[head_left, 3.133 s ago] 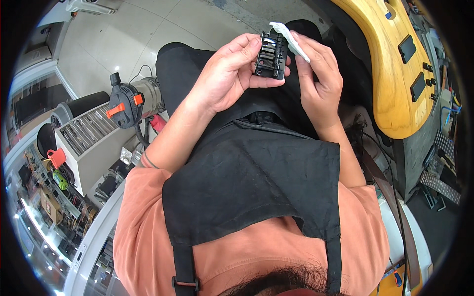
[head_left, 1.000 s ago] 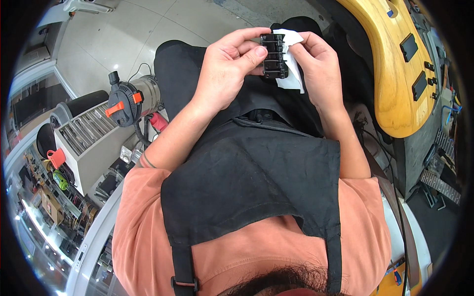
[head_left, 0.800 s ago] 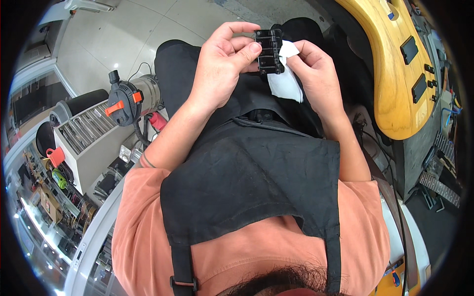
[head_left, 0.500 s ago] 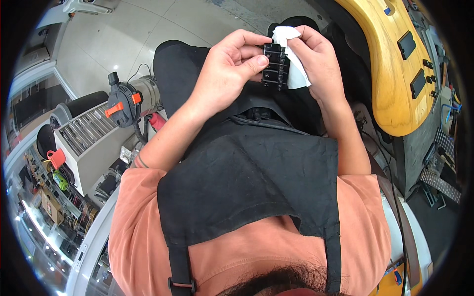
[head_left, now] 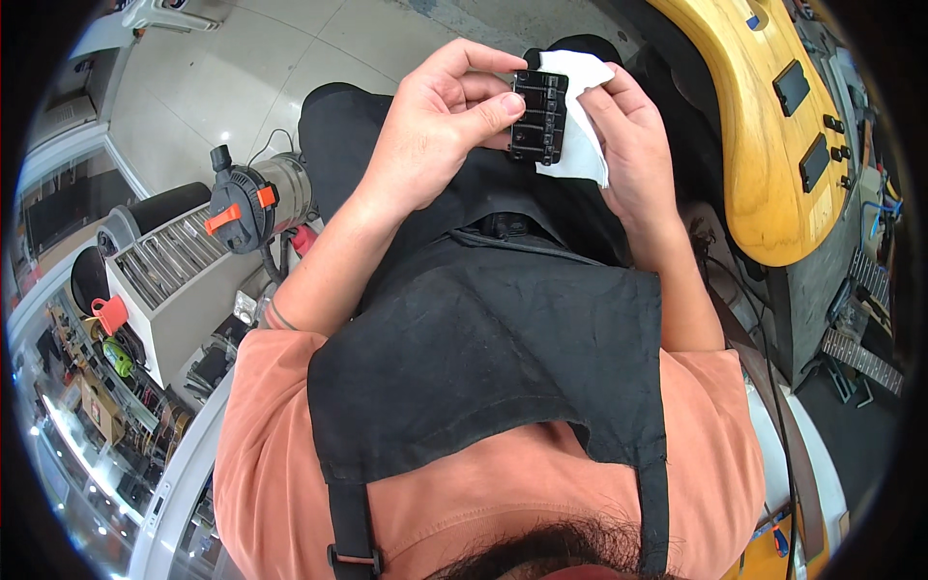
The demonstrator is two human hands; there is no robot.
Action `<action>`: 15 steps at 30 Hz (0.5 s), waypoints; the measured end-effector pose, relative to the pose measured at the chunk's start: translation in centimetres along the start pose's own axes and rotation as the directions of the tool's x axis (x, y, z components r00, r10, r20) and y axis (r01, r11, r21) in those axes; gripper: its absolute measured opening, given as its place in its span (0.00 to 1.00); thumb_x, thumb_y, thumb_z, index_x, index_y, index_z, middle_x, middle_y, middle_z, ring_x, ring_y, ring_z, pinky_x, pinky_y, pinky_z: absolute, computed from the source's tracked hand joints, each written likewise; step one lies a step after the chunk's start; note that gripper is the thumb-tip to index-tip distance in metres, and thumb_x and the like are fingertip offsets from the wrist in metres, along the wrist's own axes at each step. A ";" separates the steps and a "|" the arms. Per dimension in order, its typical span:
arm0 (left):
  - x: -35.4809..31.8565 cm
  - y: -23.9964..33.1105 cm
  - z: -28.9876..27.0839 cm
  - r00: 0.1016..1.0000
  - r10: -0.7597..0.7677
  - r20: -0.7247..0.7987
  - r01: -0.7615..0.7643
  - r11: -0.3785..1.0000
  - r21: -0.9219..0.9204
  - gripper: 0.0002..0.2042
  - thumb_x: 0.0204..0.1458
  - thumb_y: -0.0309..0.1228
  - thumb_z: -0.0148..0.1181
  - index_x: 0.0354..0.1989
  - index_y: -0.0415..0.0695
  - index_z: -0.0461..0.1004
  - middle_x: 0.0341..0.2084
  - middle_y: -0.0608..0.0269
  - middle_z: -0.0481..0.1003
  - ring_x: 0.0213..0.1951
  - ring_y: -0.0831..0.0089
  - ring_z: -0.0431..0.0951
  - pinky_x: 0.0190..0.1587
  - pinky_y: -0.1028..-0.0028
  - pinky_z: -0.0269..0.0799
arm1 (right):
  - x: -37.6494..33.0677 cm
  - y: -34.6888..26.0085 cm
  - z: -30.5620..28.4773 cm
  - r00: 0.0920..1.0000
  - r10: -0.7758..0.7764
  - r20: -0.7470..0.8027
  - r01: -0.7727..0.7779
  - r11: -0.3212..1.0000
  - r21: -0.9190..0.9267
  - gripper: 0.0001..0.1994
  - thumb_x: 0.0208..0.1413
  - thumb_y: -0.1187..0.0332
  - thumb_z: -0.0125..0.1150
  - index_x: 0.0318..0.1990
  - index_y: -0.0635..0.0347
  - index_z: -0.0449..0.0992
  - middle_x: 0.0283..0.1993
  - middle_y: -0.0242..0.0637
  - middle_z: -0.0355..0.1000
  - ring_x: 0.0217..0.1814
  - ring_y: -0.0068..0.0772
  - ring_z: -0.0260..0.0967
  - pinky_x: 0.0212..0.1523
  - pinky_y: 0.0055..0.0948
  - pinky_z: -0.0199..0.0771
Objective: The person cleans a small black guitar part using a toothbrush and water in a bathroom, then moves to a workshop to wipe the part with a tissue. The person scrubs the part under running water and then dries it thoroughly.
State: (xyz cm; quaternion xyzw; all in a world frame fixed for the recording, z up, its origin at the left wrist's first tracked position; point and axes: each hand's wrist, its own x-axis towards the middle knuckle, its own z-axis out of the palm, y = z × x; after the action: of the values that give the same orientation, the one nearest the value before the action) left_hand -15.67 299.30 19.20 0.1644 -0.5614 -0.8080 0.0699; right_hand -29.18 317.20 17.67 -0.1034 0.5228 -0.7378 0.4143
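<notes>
A black bass guitar bridge (head_left: 537, 118) with a row of saddles is gripped by its left edge in my left hand (head_left: 435, 121), thumb on its face and fingers behind. My right hand (head_left: 633, 135) pinches a white cloth or paper wipe (head_left: 578, 121), which hangs spread out just behind and beside the right edge of the bridge. Both are held above my lap and the black apron (head_left: 483, 358). Whether the wipe touches the back of the bridge is hidden.
A yellow wooden guitar body (head_left: 764, 126) with black pickups lies on a bench to the right. At left stand a vacuum cleaner (head_left: 253, 205) with orange clips and a white rack (head_left: 169, 261) of metal tools. Fretted necks (head_left: 860, 360) lie at far right.
The wipe, bunched at the top before, is now spread wider behind the bridge. The bridge and my left hand have shifted slightly up and to the left.
</notes>
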 end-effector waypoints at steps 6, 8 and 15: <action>0.7 -0.2 -1.4 0.982 0.102 -0.159 -0.120 0.986 -0.113 0.17 0.69 0.27 0.67 0.63 0.39 0.72 0.46 0.54 0.86 0.46 0.72 0.88 0.45 0.69 0.88 | -2.3 0.8 0.5 0.988 0.135 0.068 -0.118 0.968 -0.220 0.07 0.73 0.72 0.60 0.51 0.65 0.79 0.45 0.31 0.82 0.44 0.16 0.77 0.46 0.21 0.77; 0.8 -0.1 -2.1 0.981 0.117 -0.153 -0.144 0.974 -0.176 0.18 0.69 0.27 0.66 0.64 0.40 0.71 0.47 0.53 0.86 0.46 0.70 0.88 0.45 0.68 0.88 | -2.2 1.3 -0.2 0.990 0.132 0.056 -0.121 0.979 -0.161 0.07 0.73 0.72 0.60 0.52 0.65 0.78 0.46 0.32 0.82 0.46 0.17 0.78 0.48 0.21 0.77; 0.5 0.4 -1.7 0.985 0.086 -0.150 -0.117 0.971 -0.210 0.19 0.70 0.27 0.65 0.64 0.39 0.69 0.48 0.51 0.84 0.47 0.68 0.87 0.47 0.65 0.89 | -1.0 1.0 0.0 0.997 -0.052 -0.063 0.046 0.994 -0.096 0.06 0.73 0.72 0.55 0.51 0.63 0.76 0.45 0.34 0.80 0.44 0.17 0.77 0.47 0.20 0.76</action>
State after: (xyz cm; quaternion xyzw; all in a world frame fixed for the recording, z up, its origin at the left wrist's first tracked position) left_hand -15.53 297.48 18.98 0.1830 -0.4709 -0.8465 0.1680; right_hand -28.05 317.83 17.08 -0.1117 0.5677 -0.7251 0.3735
